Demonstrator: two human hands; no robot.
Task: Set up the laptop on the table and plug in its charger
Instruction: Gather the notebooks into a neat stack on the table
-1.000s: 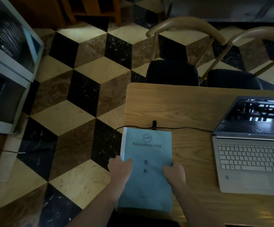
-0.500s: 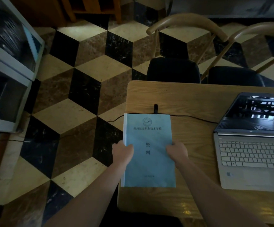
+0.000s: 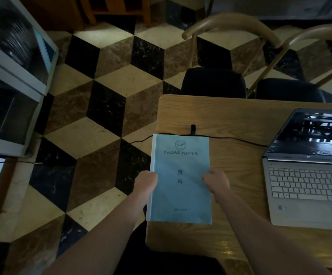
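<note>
On table edge, left hand and right hand gripping blue booklet sides, laptop beside.

The floor is laid with marble tiles in cream, brown and black that form a pattern of stacked cubes. A wooden table with a pale grain and rounded corners fills the lower right. Beyond its far edge stand two chairs with black padded seats and curved wooden backrests, side by side and pushed close to the table. At the left edge stands a grey-framed cabinet with glass panels. At the top, wooden furniture legs rest on the floor. The light is dim, brightest on the cream tiles.
</note>
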